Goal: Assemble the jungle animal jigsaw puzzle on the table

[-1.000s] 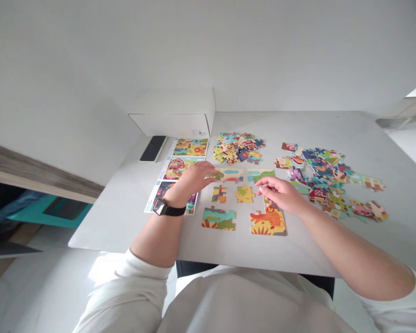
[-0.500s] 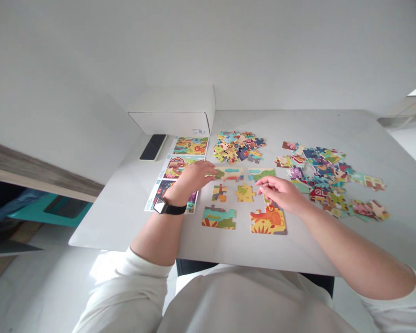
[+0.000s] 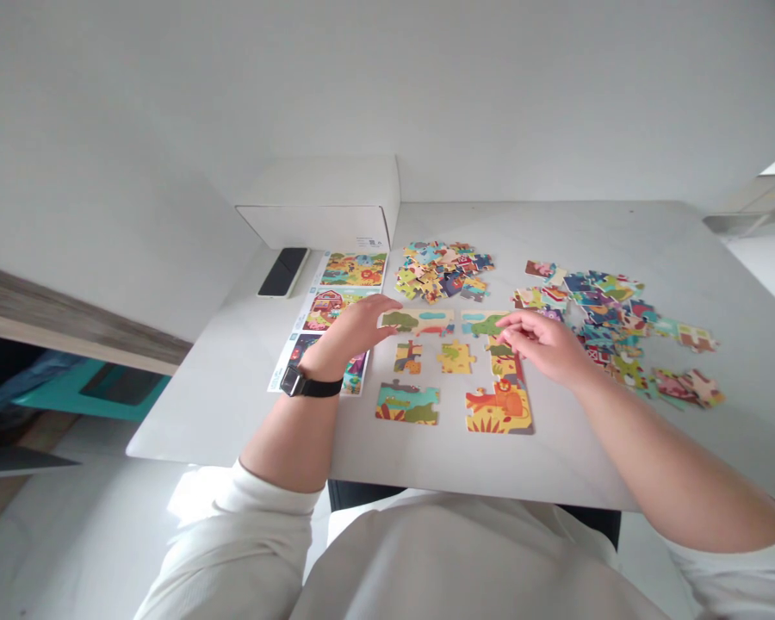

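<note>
left grip: fingers spread flat, nothing clasped; fingertips press the left end of the sky strip
right grip: fingers curled, tips at the joint of green piece and tall piece; can't tell whether it pinches or only touches
piece location: tall piece lies flat on the surface, between green piece and lion piece, touching both
nearby: two small loose pieces mid-layout, crocodile piece at front left
piles: near pile behind the layout, right pile just beside the right grip
handling (judged): flat card, light, fairly stiff; tabs could bend or fray if forced; likely slides easily on the smooth top
where to hold (judged): pinch the straight edges, or press flat from above and slide; keep off the tabs
other: picture sheet, phone, white box, watch on the left wrist
</note>
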Motion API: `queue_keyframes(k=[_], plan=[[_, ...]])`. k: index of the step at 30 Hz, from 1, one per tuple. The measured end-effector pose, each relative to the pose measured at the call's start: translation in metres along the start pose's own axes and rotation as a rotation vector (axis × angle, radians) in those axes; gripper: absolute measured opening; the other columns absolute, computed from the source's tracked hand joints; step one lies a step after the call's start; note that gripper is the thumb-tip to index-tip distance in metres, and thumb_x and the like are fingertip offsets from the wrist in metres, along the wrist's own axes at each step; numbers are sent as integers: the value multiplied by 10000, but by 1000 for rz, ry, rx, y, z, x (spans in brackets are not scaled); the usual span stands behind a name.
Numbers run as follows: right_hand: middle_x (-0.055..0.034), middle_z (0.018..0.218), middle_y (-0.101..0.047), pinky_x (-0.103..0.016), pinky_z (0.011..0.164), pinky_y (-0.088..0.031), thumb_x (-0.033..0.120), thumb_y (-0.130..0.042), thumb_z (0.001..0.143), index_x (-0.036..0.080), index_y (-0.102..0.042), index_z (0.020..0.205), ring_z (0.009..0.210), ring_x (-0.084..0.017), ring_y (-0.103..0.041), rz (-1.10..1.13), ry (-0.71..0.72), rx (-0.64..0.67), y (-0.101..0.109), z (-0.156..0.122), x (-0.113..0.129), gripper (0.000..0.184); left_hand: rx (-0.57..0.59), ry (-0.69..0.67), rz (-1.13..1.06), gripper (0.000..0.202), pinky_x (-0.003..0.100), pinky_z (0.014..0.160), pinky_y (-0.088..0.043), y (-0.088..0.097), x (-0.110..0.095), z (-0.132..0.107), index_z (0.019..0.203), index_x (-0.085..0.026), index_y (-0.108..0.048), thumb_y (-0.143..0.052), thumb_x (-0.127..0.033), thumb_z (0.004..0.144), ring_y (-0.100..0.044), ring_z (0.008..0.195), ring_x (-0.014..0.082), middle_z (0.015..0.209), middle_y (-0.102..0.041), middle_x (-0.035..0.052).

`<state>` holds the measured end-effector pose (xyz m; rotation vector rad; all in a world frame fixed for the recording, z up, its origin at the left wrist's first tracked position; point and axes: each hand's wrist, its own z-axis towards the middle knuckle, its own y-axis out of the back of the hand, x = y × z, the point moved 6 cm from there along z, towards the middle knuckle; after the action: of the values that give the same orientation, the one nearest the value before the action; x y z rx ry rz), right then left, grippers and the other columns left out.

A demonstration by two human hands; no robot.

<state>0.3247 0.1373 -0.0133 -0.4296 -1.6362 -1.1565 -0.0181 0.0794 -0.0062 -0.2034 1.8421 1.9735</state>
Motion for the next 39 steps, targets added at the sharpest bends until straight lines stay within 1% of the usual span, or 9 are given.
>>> queue_keyframes(k=[7,12,16,20,22,24,29,33,39], plan=[[-84,1040,-853,-440,871,-596,471,-695,983,266,-762,1134,962,-294,-794,-166,20,-124,23,2,1,264,-11,57,17,594,465,1218,-499,7,11,-1,1473,-246,-669,-800,-353,903,-655,1391,321,1500,-712,99],[-72,1009,-852,-447,855,-601,467,-674,986,278,-786,1120,914,-289,-790,-224,20,-138,28,3,1,257,-86,133,40,466,438,1156,-534,23,12,-4,1407,-258,-712,-659,-211,946,-708,1278,292,1408,-764,74],[-93,1057,-836,-463,848,-608,415,-659,1002,268,-816,1105,835,-272,-756,-357,121,-110,24,5,3,239,-153,204,73,362,426,1088,-555,34,8,-4,1292,-235,-765,-581,-201,983,-725,1215,296,1300,-793,87],[-133,1272,-775,-580,1091,-555,392,-691,1006,285,-830,1193,1158,-348,-732,-526,315,-26,10,3,10,257,-143,220,90,339,424,1074,-561,34,6,-4,1244,-234,-787,-590,-196,971,-729,1194,300,1283,-792,93],[-148,1387,-726,-626,1169,-507,427,-774,963,302,-814,1291,1317,-391,-667,-594,369,82,0,-2,10,353,-135,206,101,368,418,1078,-559,34,5,-6,1257,-226,-786,-578,-166,959,-727,1205,301,1283,-792,97],[-166,1493,-667,-648,1192,-493,476,-865,890,299,-768,1407,1404,-429,-611,-650,392,183,-10,-8,9,554,-127,198,121,393,414,1081,-557,35,5,-8,1284,-221,-779,-576,-157,954,-721,1232,306,1297,-788,102],[-204,1653,-541,-657,1259,-434,529,-933,813,265,-624,1596,1533,-473,-492,-722,414,279,-22,-20,8,882,-89,205,168,415,428,1076,-557,37,3,-13,1332,-235,-764,-610,-180,951,-713,1259,323,1349,-772,101],[-216,1731,-450,-699,1261,-407,587,-919,801,257,-541,1665,1583,-499,-417,-774,393,321,-24,-23,5,999,-27,166,169,385,447,1089,-552,29,-5,-13,1338,-236,-753,-655,-240,965,-716,1234,322,1360,-758,104],[-235,1760,-406,-680,1288,-371,637,-899,798,201,-567,1646,1612,-501,-371,-847,318,380,-26,-23,5,1009,94,-93,96,479,483,1209,-478,5,-41,-16,1447,-249,-678,-693,-468,1021,-623,1387,329,1463,-687,116]])
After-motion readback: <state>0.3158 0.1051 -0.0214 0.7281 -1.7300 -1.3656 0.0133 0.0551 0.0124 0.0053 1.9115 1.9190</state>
